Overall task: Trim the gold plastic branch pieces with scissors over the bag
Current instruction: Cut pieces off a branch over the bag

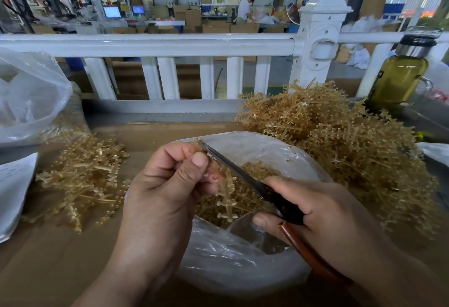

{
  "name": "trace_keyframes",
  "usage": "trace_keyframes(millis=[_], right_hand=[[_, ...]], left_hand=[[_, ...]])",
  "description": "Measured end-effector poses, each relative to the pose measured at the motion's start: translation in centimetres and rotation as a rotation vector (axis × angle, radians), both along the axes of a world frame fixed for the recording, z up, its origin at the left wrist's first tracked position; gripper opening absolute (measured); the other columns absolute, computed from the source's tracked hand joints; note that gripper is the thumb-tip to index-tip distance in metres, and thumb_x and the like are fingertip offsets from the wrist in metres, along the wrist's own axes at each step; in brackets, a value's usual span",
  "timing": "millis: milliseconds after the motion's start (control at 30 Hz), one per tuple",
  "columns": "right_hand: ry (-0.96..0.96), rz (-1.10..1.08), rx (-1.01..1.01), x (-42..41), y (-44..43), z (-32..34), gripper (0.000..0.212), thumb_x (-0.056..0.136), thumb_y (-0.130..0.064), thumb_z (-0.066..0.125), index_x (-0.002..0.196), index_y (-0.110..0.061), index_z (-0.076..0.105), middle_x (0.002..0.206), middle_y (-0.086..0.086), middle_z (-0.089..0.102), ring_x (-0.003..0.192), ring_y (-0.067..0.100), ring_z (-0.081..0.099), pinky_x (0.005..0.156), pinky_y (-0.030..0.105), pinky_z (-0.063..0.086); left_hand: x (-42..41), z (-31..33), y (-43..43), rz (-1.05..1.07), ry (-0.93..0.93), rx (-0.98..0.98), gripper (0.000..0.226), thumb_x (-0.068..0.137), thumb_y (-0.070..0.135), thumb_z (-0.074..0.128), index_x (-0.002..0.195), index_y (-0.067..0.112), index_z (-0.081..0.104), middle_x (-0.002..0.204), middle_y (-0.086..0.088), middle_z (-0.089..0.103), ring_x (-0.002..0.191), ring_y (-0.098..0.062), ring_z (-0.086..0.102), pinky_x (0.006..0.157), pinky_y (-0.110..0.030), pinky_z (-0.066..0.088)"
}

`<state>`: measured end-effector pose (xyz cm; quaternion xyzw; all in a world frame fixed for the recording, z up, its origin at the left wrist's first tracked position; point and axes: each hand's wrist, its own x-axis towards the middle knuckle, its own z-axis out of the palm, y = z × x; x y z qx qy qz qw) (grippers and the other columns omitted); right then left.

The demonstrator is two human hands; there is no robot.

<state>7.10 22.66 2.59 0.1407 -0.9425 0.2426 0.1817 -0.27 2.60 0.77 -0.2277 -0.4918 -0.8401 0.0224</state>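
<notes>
1. The cardboard-covered worktop [48, 270] carries a gold branch heap [352, 151] at 2 o'clock.
2. A clear plastic bag [230, 265] gapes at 6 o'clock.
3. The left hand [165, 197] pinches a gold branch piece [227, 200] above the bag.
4. The right hand [320, 214] grips scissors [243, 175], their blades against that piece.

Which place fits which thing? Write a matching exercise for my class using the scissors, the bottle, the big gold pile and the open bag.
Things:
1. scissors
2. bottle
3. pile of gold pieces
4. bag

Places:
A. far right, against the white railing
B. held in the right hand
C. in the middle, under the scissors
D. heaped just right of the bag

Pairs: 1-B, 2-A, 3-D, 4-C
</notes>
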Motion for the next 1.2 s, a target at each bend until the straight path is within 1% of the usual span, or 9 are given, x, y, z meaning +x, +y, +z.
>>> trace_keyframes(millis=[133,267,533,633,733,833,900,1100,1200], right_hand=[[-0.012,-0.018,-0.015,0.1,-0.07,0.04,0.042,0.085,-0.068,0.053,0.106,-0.033,0.062,0.066,-0.018,0.053,0.063,0.001,0.056,0.051,0.012,0.036],[-0.01,-0.026,0.003,0.11,-0.15,0.18,0.043,0.085,-0.068,0.052,0.102,-0.031,0.064,0.064,-0.016,0.052,0.061,0.003,0.056,0.05,0.014,0.035],[-0.023,-0.017,0.005,0.04,0.12,0.02,0.042,0.084,-0.068,0.054,0.104,-0.032,0.063,0.065,-0.018,0.051,0.061,0.001,0.055,0.05,0.015,0.035],[-0.043,0.006,-0.011,-0.04,0.13,-0.26,0.043,0.083,-0.069,0.055,0.108,-0.035,0.06,0.072,-0.018,0.055,0.066,0.001,0.057,0.052,0.015,0.039],[-0.026,-0.005,-0.019,-0.07,0.27,-0.53,0.051,0.081,-0.072,0.054,0.113,-0.032,0.056,0.08,-0.014,0.063,0.073,0.001,0.061,0.062,0.02,0.047],[-0.013,-0.01,-0.024,-0.05,0.24,-0.7,0.054,0.082,-0.073,0.053,0.115,-0.03,0.054,0.096,-0.012,0.062,0.08,0.003,0.062,0.072,0.02,0.047],[-0.005,-0.014,-0.018,-0.07,0.17,-0.69,0.053,0.082,-0.073,0.053,0.114,-0.03,0.055,0.1,-0.014,0.059,0.08,0.002,0.061,0.072,0.02,0.047],[0.001,-0.005,-0.029,-0.12,0.21,-0.6,0.051,0.084,-0.072,0.053,0.109,-0.028,0.059,0.08,-0.012,0.063,0.07,0.001,0.06,0.061,0.024,0.047],[0.013,-0.005,-0.029,-0.1,0.16,-0.61,0.049,0.084,-0.071,0.053,0.107,-0.028,0.061,0.076,-0.013,0.06,0.068,-0.001,0.058,0.059,0.019,0.047]], left_hand=[[0.26,0.28,0.17,-0.029,-0.03,0.047,0.004,0.084,0.016,0.066,0.081,0.014,0.067,0.072,-0.01,0.063,0.063,-0.016,0.059,0.062,-0.023,0.053],[0.37,0.42,0.13,-0.034,-0.061,0.046,0.007,0.086,0.014,0.063,0.08,0.014,0.066,0.072,-0.012,0.06,0.063,-0.016,0.058,0.061,-0.022,0.053],[0.4,0.57,0.12,-0.042,-0.08,0.022,0.005,0.082,0.02,0.067,0.078,0.018,0.068,0.072,-0.01,0.062,0.064,-0.018,0.059,0.061,-0.026,0.053],[0.45,0.63,-0.1,-0.024,-0.081,0.004,0.005,0.082,0.021,0.067,0.078,0.018,0.069,0.072,-0.012,0.062,0.065,-0.02,0.059,0.062,-0.027,0.053],[0.33,0.58,-0.23,-0.018,-0.1,0.006,0.006,0.085,0.019,0.065,0.079,0.016,0.067,0.074,-0.014,0.06,0.065,-0.021,0.059,0.062,-0.029,0.052],[0.2,0.36,-0.22,0.004,-0.079,-0.019,0.006,0.085,0.019,0.066,0.08,0.016,0.067,0.074,-0.015,0.06,0.065,-0.022,0.058,0.062,-0.03,0.052],[0.19,0.26,-0.11,0.022,-0.038,-0.047,0.004,0.083,0.02,0.069,0.08,0.017,0.068,0.071,-0.012,0.061,0.065,-0.022,0.058,0.062,-0.03,0.052],[0.2,0.09,0.19,0.014,0.011,-0.069,0.009,0.081,0.019,0.077,0.081,0.018,0.068,0.07,-0.01,0.061,0.066,-0.024,0.057,0.063,-0.032,0.05],[0.19,0.03,0.26,0.016,0.01,-0.065,0.008,0.081,0.02,0.077,0.081,0.018,0.069,0.071,-0.01,0.062,0.067,-0.023,0.058,0.063,-0.032,0.05]])
